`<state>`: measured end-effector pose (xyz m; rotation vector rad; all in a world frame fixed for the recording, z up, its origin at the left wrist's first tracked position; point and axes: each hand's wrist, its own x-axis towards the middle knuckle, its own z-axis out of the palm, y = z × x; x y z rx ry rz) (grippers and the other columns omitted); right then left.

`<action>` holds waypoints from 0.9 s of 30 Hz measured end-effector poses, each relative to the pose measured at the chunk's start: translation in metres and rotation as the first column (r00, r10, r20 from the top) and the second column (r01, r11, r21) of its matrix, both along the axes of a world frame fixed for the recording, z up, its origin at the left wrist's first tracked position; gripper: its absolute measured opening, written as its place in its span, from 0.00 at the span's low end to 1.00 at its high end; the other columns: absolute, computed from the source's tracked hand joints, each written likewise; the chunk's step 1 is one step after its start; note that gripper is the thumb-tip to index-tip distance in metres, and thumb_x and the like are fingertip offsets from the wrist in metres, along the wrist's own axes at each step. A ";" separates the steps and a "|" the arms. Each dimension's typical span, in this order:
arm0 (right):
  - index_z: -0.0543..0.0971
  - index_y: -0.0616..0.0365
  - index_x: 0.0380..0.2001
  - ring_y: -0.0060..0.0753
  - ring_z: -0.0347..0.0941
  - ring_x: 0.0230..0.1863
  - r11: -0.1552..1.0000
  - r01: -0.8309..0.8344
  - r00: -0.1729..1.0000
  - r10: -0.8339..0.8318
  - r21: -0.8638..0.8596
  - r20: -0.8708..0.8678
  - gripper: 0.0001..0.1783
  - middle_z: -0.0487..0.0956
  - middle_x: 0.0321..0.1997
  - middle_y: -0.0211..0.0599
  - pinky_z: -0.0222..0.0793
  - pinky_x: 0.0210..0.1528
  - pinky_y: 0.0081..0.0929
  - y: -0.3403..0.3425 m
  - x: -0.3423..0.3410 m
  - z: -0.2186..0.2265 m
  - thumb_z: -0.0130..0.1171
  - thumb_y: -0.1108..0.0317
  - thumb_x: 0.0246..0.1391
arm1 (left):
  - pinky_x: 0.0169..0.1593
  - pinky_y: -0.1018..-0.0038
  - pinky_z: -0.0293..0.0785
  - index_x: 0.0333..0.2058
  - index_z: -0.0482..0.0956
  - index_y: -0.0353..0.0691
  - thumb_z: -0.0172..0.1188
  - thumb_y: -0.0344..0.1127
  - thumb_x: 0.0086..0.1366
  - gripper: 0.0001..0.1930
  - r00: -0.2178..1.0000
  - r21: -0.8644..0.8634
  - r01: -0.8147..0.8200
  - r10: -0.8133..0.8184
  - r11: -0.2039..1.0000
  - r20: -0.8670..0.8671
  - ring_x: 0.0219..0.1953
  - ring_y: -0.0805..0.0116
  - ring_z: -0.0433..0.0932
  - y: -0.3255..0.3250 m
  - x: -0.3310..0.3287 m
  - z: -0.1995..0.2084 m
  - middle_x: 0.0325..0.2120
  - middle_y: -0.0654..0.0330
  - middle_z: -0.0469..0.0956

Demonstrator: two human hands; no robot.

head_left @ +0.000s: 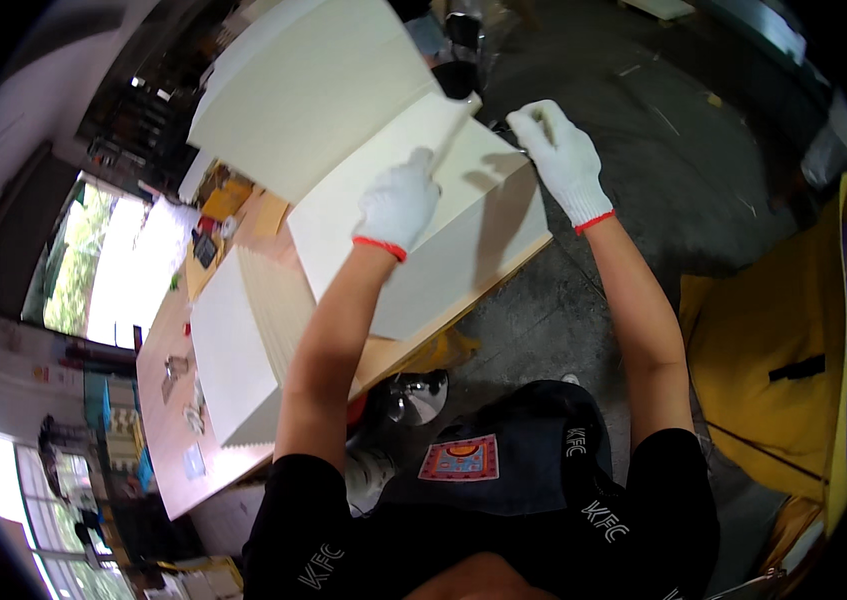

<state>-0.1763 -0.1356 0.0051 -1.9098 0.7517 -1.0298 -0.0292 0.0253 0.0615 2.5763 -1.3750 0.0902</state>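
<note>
Seemingly partway through a stack on the table, with upper sheets raised and lower sheets flat. Holds left hand above, pointing, grip unclear; curls right hand near the table's right end, cannot tell around what. Perhaps leaves the table's fanned pile undone.

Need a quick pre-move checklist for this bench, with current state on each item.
1. White gloves on left hand and right hand: ok.
2. Raised sheets apart from both hands: ok.
3. Right hand's grip: cannot tell; any held item is unclear beside the white stack.
4. Left forearm clear of the second stack: cannot tell; they overlap in this view.
5. Table free of loose items: not ok; small items lie beside the second stack.
</note>
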 end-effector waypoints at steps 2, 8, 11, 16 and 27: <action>0.80 0.51 0.45 0.46 0.81 0.37 0.978 -0.183 0.983 0.182 -0.100 -0.016 0.27 0.84 0.34 0.42 0.74 0.42 0.39 0.039 0.017 0.017 0.56 0.39 0.59 | 0.53 0.55 0.74 0.55 0.75 0.38 0.57 0.38 0.64 0.21 0.997 -0.135 -0.079 0.077 0.988 -0.020 0.49 0.39 0.79 0.015 0.017 0.027 0.44 0.38 0.80; 0.73 0.64 0.58 0.51 0.68 0.64 0.624 -0.622 0.767 0.364 -0.473 -0.528 0.45 0.75 0.61 0.51 0.60 0.67 0.40 0.180 0.091 0.011 0.61 0.36 0.50 | 0.46 0.75 0.76 0.43 0.81 0.31 0.62 0.32 0.66 0.11 0.935 -0.894 -0.207 -0.188 0.396 -0.300 0.44 0.72 0.79 0.130 0.103 0.052 0.40 0.57 0.82; 0.70 0.64 0.63 0.56 0.61 0.68 0.583 -0.556 0.810 0.217 -0.593 -0.545 0.49 0.69 0.65 0.53 0.50 0.71 0.52 0.236 0.117 -0.028 0.60 0.36 0.48 | 0.49 0.70 0.78 0.54 0.74 0.31 0.55 0.27 0.68 0.16 0.890 -0.956 -0.285 -0.350 0.074 -0.292 0.46 0.64 0.80 0.179 0.104 0.045 0.46 0.54 0.80; 0.67 0.59 0.65 0.52 0.58 0.69 0.551 -0.564 0.777 0.103 -0.615 -0.621 0.48 0.65 0.67 0.50 0.46 0.70 0.58 0.258 0.125 -0.037 0.63 0.38 0.48 | 0.51 0.66 0.79 0.58 0.69 0.31 0.48 0.29 0.71 0.19 0.859 -0.942 -0.324 -0.444 -0.087 -0.255 0.49 0.59 0.80 0.246 0.111 0.037 0.52 0.51 0.76; 0.65 0.50 0.67 0.52 0.66 0.64 0.528 -0.244 0.937 0.343 -0.813 -0.058 0.44 0.68 0.63 0.51 0.62 0.65 0.46 0.255 0.123 0.059 0.65 0.47 0.49 | 0.58 0.55 0.72 0.67 0.58 0.37 0.46 0.36 0.70 0.28 0.842 -0.835 -0.442 -0.473 -0.328 -0.260 0.58 0.51 0.72 0.253 0.135 0.056 0.59 0.49 0.69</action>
